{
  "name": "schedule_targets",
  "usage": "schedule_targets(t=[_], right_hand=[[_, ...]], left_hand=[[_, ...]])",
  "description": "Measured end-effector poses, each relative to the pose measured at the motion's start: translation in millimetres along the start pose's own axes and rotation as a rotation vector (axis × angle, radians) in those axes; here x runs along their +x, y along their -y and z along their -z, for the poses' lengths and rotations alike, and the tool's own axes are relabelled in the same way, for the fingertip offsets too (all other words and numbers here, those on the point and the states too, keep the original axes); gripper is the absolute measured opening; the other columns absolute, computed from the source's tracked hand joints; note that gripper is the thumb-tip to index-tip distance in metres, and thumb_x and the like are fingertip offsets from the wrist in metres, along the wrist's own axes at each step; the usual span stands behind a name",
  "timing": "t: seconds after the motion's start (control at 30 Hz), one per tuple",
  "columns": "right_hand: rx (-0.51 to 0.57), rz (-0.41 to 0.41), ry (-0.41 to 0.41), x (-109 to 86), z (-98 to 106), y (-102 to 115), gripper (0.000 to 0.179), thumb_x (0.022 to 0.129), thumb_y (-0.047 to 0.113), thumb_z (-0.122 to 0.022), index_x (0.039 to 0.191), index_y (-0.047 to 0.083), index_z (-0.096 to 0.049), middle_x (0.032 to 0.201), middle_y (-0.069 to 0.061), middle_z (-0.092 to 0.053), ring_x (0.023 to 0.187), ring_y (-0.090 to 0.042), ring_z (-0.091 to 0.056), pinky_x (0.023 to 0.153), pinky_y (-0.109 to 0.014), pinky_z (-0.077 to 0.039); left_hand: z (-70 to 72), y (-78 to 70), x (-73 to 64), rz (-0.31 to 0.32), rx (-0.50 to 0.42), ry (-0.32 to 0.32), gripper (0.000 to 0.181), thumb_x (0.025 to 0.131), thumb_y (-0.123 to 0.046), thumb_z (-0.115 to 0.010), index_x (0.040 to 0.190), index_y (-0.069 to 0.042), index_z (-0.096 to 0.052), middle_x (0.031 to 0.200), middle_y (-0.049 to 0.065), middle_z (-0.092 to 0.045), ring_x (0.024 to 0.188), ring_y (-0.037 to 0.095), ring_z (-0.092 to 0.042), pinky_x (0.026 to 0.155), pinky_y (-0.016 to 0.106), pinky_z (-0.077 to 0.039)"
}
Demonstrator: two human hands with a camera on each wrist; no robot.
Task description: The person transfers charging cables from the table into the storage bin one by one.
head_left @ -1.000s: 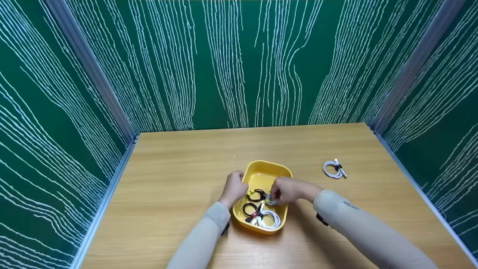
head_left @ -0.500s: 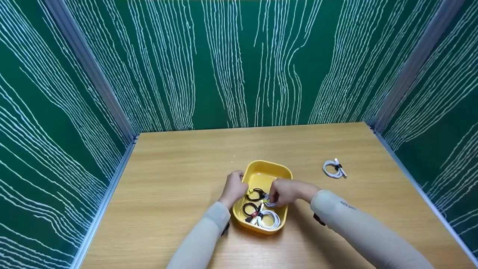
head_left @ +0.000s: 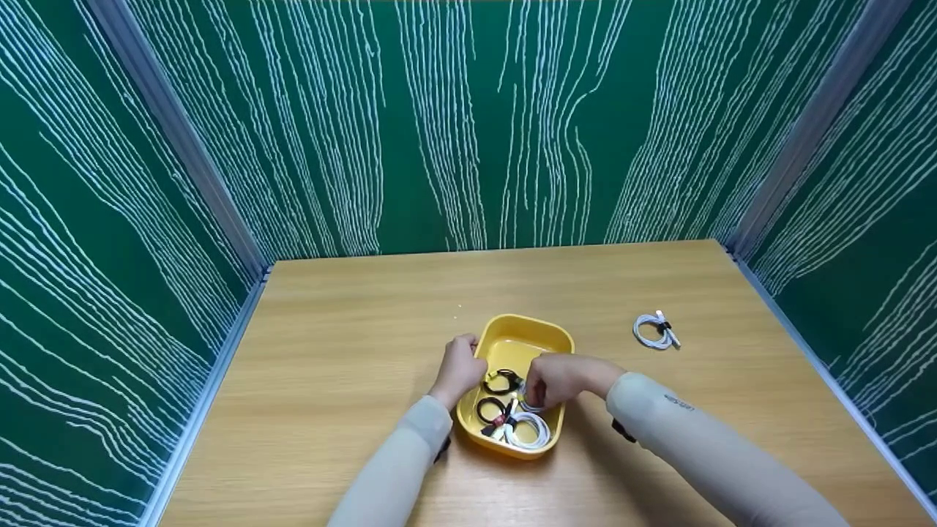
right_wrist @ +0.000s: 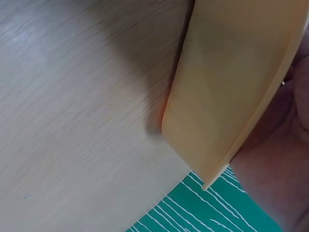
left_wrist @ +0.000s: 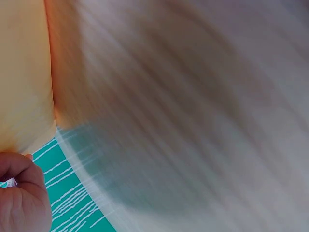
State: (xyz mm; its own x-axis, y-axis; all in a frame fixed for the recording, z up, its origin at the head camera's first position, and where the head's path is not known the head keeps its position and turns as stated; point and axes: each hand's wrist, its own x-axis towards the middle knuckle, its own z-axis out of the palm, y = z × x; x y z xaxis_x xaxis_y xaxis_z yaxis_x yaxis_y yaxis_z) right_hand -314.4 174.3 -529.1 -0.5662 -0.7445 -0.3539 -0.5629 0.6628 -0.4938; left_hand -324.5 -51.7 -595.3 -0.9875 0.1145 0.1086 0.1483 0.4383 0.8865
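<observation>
A yellow bin (head_left: 512, 353) stands on the table. My left hand (head_left: 459, 364) grips its left rim, the thumb on the inner side; the curled fingers also show in the left wrist view. My right hand (head_left: 558, 377) reaches over the right rim and pinches a light grey coiled cable (head_left: 533, 408) low inside the bin, mostly hidden by the fingers. Beside it lie a black coil with a yellow tie (head_left: 501, 390), a black coil with a red tie (head_left: 480, 413) and a larger white coiled cable (head_left: 542, 432). The bin wall (right_wrist: 222, 72) blocks the fingertips in the right wrist view.
Another light-coloured coiled cable (head_left: 639, 333) with a black tie lies on the wooden table (head_left: 351, 329), right of the bin. Green panels (head_left: 505, 168) with white wavy lines stand behind the table and at both sides.
My right hand has shifted slightly left and toward the near end of the bin, with the light grey cable at its fingers. The left hand and bin have stayed in place.
</observation>
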Motion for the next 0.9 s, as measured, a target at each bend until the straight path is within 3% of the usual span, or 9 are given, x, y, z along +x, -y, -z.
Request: schedule_targets(t=[0.1,0.13,0.33,0.57,0.77,0.9], right_hand=[[0.03,0.034,-0.011,-1.0,0.6,0.1,0.029,0.076,-0.014,-0.071,0.093,0.005,-0.085,0.084,-0.001,-0.08,0.071,0.0,-0.06,0.066,-0.016,-0.052],[0.049,0.035,-0.021,-1.6,0.9,-0.1,0.029,0.076,-0.013,-0.071,0.094,0.005,-0.085,0.085,-0.002,-0.081,0.072,-0.001,-0.062,0.067,-0.015,-0.052],[0.099,0.098,-0.147,-5.3,4.1,-4.7,0.019,0.084,-0.009,-0.072,0.093,0.003,-0.083,0.086,-0.005,-0.08,0.072,-0.002,-0.06,0.066,-0.018,-0.052],[0.158,0.098,-0.289,-10.7,6.1,-9.5,0.011,0.086,-0.004,-0.079,0.096,0.001,-0.082,0.086,-0.011,-0.078,0.074,-0.006,-0.061,0.067,-0.02,-0.053],[0.177,0.107,-0.389,-15.5,4.7,-11.7,0.011,0.088,-0.002,-0.076,0.098,-0.002,-0.081,0.084,-0.011,-0.077,0.073,-0.005,-0.06,0.067,-0.02,-0.051],[0.136,0.107,-0.461,-17.4,1.0,-13.3,0.014,0.09,0.003,-0.077,0.102,-0.004,-0.08,0.082,-0.006,-0.075,0.071,0.0,-0.056,0.065,-0.02,-0.05]], left_hand=[[0.2,-0.6,-0.1,-0.006,0.017,-0.006,0.025,0.075,0.011,-0.055,0.093,0.002,-0.071,0.076,-0.002,-0.061,0.071,0.012,-0.056,0.061,0.022,-0.048],[2.6,-9.8,-2.7,0.026,0.011,0.004,0.026,0.076,0.012,-0.055,0.094,0.005,-0.071,0.076,-0.001,-0.062,0.072,0.013,-0.057,0.062,0.023,-0.049],[1.9,-6.8,-1.1,0.043,0.0,0.0,0.024,0.075,0.012,-0.056,0.091,0.001,-0.07,0.076,-0.002,-0.059,0.072,0.013,-0.057,0.063,0.024,-0.051],[3.9,-14.2,-4.2,0.062,0.009,0.006,0.029,0.077,0.014,-0.057,0.101,0.005,-0.073,0.089,0.013,-0.073,0.08,0.016,-0.064,0.072,0.029,-0.061],[3.7,-14.4,-3.5,0.084,0.005,0.018,0.031,0.079,0.014,-0.058,0.103,0.005,-0.073,0.09,0.01,-0.072,0.081,0.017,-0.065,0.073,0.03,-0.063],[3.4,-13.0,-3.5,0.06,0.01,0.017,0.03,0.078,0.013,-0.057,0.102,0.005,-0.073,0.089,0.011,-0.073,0.08,0.017,-0.065,0.073,0.031,-0.062]])
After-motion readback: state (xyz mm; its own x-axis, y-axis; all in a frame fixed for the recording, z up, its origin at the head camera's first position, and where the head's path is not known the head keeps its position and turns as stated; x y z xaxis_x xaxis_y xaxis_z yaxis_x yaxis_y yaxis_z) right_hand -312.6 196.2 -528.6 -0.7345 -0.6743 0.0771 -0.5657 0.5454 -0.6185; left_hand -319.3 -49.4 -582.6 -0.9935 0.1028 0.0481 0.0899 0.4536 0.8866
